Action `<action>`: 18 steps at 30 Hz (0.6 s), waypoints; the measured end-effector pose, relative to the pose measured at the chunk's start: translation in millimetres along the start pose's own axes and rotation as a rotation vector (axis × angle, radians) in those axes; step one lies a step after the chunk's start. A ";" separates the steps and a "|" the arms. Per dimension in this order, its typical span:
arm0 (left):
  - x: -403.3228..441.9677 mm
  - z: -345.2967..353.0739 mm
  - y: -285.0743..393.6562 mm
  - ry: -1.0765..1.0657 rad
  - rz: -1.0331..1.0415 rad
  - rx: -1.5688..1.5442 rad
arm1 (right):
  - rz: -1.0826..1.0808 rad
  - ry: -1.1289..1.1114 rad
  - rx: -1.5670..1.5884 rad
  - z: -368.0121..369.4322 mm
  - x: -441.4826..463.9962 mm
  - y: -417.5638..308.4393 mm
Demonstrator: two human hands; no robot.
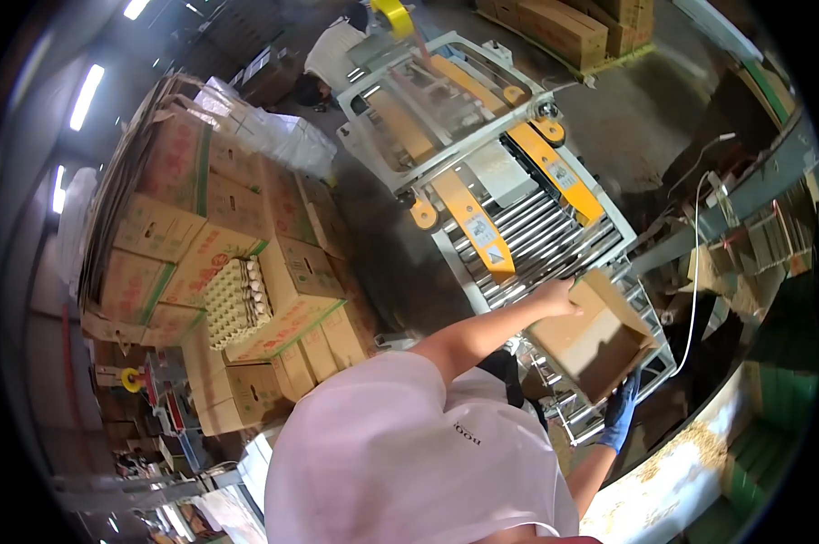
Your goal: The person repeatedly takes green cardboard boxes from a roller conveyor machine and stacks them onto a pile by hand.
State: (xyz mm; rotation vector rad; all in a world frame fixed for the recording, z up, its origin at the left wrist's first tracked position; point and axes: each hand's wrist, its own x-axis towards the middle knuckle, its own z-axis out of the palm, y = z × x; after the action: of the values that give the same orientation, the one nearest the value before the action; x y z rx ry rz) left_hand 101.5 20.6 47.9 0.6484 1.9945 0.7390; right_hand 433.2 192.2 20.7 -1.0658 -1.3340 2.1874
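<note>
Many stacked cartons (233, 213) stand well to the left of the bare left hand (555, 298); a roller machine (536, 109) with yellow arms (473, 222) lies just beyond it. Between both hands sits an open cardboard box (577, 337). The left hand's fingers curl over its edge, gripping; the blue-gloved right hand (621, 411) touches the opposite side, its finger curl hidden from me.
</note>
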 end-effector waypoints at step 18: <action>-1.1 -36.9 -9.1 0.358 0.897 0.466 | -0.700 0.570 -1.406 87.7 3.8 -4.3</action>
State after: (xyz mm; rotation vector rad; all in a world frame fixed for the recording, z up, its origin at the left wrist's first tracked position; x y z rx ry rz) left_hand 68.6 4.4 57.9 1.8656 2.1854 0.9435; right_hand 363.9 144.5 46.4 -1.1355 -2.3778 0.1979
